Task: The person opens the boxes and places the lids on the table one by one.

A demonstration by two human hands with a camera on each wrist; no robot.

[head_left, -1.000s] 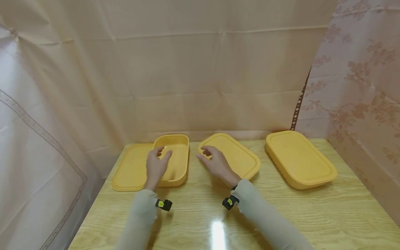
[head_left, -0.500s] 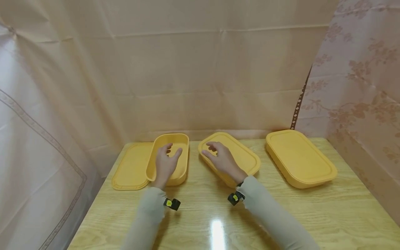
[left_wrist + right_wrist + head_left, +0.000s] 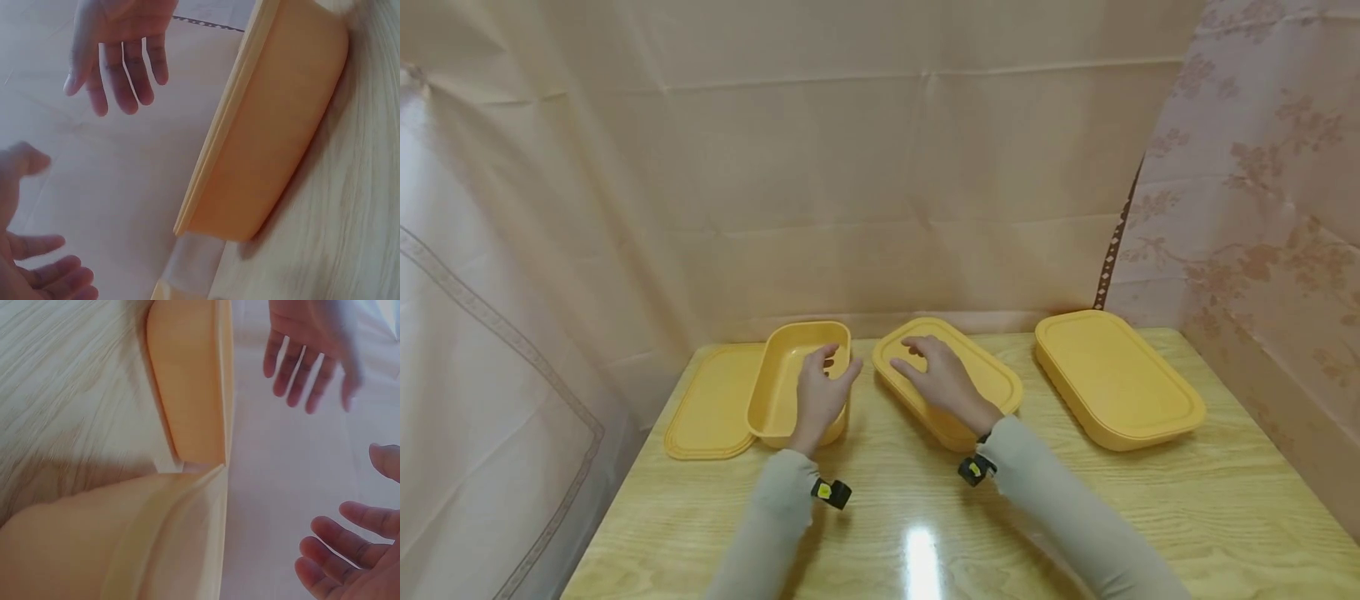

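In the head view my left hand [image 3: 822, 393] hovers over the right side of an uncovered yellow food box [image 3: 775, 392], thumb spread from the loosely bent fingers. My right hand [image 3: 942, 379] is above the lid of a second yellow food box [image 3: 977, 367], which sits turned at an angle. Neither hand holds anything. The left wrist view has the lidded box [image 3: 269, 125] beside both hands, their palms facing each other with air between. From the right wrist, the uncovered box [image 3: 190, 381] and lidded box [image 3: 125, 531] appear side by side, apart from the fingers.
A loose yellow lid [image 3: 715, 408] lies flat left of the uncovered box. Another lidded yellow box [image 3: 1120, 379] stands at the right. All rest near the back edge of a wooden table [image 3: 880, 517], with a beige cloth [image 3: 880, 167] hanging behind.
Both hands have shifted right, the left one from the uncovered box's left side across to its right side. The right hand has moved slightly farther over its lid. The boxes stay in place.
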